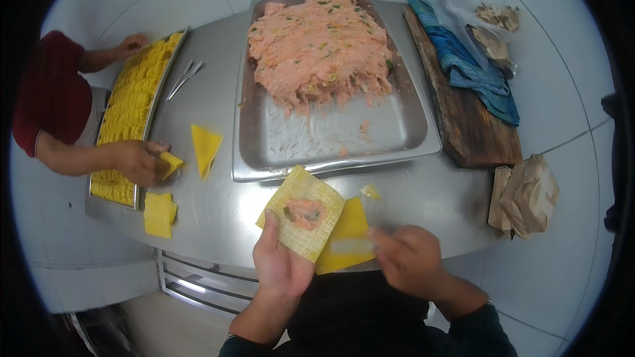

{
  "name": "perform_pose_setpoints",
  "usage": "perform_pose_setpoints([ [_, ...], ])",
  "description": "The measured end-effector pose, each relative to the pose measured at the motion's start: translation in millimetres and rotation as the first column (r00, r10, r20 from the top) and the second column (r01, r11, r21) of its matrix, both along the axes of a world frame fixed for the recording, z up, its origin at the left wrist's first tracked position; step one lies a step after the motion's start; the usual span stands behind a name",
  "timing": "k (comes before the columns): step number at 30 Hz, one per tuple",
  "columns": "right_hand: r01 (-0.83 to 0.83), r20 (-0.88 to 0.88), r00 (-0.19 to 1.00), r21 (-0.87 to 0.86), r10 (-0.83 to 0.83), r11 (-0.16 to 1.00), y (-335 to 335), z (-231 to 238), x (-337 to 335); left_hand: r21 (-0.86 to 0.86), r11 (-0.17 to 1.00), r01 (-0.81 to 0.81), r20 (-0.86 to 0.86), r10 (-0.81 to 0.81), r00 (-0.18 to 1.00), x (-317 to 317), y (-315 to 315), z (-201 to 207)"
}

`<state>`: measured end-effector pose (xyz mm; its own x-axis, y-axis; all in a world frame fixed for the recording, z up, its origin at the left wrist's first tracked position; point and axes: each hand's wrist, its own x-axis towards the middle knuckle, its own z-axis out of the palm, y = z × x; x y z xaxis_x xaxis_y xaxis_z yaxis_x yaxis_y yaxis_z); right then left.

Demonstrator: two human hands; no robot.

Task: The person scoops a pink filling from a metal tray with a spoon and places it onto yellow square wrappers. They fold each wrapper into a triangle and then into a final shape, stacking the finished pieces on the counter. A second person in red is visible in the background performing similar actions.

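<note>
On remote feed I see L hand (283, 268) clamped on yellow wrapper (301, 188) just beyond its palm; R hand (413, 258), farther off, grips blurred flat tool (350, 246), long axis pointing L twd wrapper.

Left hand (283, 261) raised, thumb (270, 228) pointing up, right hand (413, 258) curled, forearms (263, 317) angled inward

Dk sleeves (486, 334), blk garment (357, 311) btwn, L hand (283, 263), R hand (411, 258) bare.
</note>
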<state>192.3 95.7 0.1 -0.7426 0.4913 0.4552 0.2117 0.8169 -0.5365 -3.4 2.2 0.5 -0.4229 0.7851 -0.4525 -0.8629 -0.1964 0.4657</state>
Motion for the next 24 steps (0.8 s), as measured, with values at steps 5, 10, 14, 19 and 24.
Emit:
perform_pose_setpoints([
  [5,-0.174,-0.053,0.982,0.087,0.179,0.981,3.0,-3.3,-16.1,-0.021,0.969,0.245,0.0,-0.246,0.969,12.9,2.0,1.3],
  [10,-0.06,-0.217,0.976,-0.144,0.028,0.988,16.4,2.2,-13.8,0.041,0.952,0.302,-0.12,-0.296,0.948,28.3,-0.1,-3.2],
  [14,0.111,-0.205,0.968,-0.17,-0.145,0.979,17.3,16.4,-11.9,0.048,0.93,0.364,-0.423,-0.312,0.851,40.3,-6.9,-7.9],
  [19,0.187,-0.207,0.934,-0.416,-0.292,0.89,11.7,25.3,-18.5,-0.032,0.959,0.281,-0.501,-0.259,0.826,46.8,-6.8,-10.8],
  [24,0.071,-0.182,0.962,-0.551,-0.203,0.831,17.2,24.1,-12.2,-0.006,0.951,0.309,-0.504,-0.269,0.821,39.8,-1.4,-7.6],
])
